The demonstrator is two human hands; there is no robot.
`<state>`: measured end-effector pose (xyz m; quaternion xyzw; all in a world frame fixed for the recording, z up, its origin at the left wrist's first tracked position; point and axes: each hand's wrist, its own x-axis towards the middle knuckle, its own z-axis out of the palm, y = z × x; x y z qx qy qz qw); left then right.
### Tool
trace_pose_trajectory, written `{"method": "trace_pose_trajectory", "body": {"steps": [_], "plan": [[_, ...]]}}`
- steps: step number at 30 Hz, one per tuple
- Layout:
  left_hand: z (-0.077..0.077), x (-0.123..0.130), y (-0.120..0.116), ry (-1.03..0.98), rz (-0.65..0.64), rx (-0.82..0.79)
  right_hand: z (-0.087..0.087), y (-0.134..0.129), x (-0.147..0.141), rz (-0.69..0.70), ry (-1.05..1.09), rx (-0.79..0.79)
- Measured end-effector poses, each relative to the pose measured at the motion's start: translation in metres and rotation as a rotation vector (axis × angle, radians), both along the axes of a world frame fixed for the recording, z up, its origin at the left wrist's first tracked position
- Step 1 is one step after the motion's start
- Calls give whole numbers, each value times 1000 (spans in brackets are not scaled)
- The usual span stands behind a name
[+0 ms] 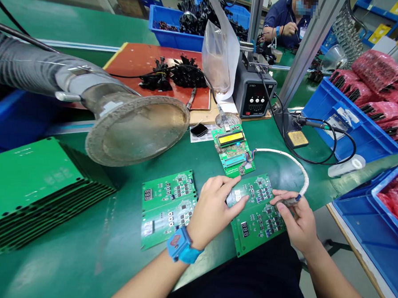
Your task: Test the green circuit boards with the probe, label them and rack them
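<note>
My right hand (298, 221) pinches a grey probe connector (288, 201) at the end of a white sleeved cable (290, 154). It is held against the right edge of a green circuit board panel (251, 227). Wearing a blue wrist strap (182, 247), my left hand (214, 205) reaches over the panel's left side with its thumb and index finger apart. The index fingertip is at the lower edge of a green programmer board (234, 148), which has a lit yellow display; actual contact is hard to tell. A second panel (169, 205) lies left, partly behind my left hand.
A stack of green boards (34, 176) stands left, below a fume extractor hood (138, 128). Behind are a soldering station (254, 96) and an iron stand (293, 131). Blue bins (347, 116) with pink-wrapped parts line the right. A co-worker (285, 27) sits at the back.
</note>
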<state>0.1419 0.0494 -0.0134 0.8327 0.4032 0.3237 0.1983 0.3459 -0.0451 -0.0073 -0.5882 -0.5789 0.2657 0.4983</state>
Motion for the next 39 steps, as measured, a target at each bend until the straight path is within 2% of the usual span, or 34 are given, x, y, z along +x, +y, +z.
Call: {"method": "trace_pose_trajectory", "body": {"steps": [26,39], "plan": [[-1,0,-1,12,15,13,2,1,0,-7,-47,-2],[1,-1,-1,10,36,-45,-2,1,1,-6,-31,6]]}}
